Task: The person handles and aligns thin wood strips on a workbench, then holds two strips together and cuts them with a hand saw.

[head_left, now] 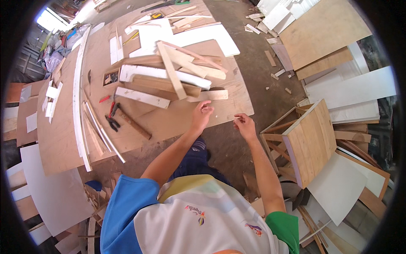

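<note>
My left hand (202, 115) is raised over the near edge of the table, its fingers loosely bent and apart with nothing visible in them. Just beyond it lies a short pale wood block (218, 95), part of a heap of wood strips (170, 70). My right hand (244, 123) is closed in a pinch by the table's right corner; a tiny pale bit shows at the fingertips, too small to name. To the left on the table (169, 122) are pliers with red handles (112, 109) and a hammer (134, 124) with a wooden handle.
A small box of nails or screws (111, 78) stands left of the heap. Farther off lie white boards (207, 38) and a yellow tape measure (157, 15). A wooden cabinet-like frame (311, 144) stands on the floor at right, beside leaning panels (323, 34).
</note>
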### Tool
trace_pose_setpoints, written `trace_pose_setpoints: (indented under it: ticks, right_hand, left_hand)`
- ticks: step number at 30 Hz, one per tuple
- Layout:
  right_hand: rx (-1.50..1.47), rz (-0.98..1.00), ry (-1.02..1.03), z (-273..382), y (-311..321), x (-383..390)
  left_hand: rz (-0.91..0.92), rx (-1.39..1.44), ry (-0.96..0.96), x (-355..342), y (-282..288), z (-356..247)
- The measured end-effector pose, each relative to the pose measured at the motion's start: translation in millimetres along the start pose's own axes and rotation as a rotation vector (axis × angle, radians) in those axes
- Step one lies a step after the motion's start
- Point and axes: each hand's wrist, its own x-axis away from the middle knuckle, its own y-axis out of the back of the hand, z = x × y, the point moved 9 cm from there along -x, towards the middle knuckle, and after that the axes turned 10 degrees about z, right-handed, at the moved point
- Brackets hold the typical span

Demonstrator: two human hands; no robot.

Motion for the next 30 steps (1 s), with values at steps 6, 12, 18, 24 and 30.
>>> trace_pose_setpoints:
  ticks: [6,12,18,24,30]
  right_hand:
    - [0.108,0.152,0.139,30,30,-68]
    - [0.393,0.296,0.145,48,92,-133]
    - [0.274,0.355,0.042,46,179,-200]
    - [0.160,0.596,-0.067,38,176,-268]
    - [0.198,0.949,-0.023,25,159,-348]
  left_hand:
    - [-0.090,0.085,0.049,-88,-37,23]
    - [-0.480,-0.402,0.069,-183,-30,7]
    - [-0.749,-0.581,0.301,-234,-31,-16]
    - [-0.785,-0.364,0.308,-252,-16,20]
    - [-0.552,0.684,-0.019,-255,-84,11]
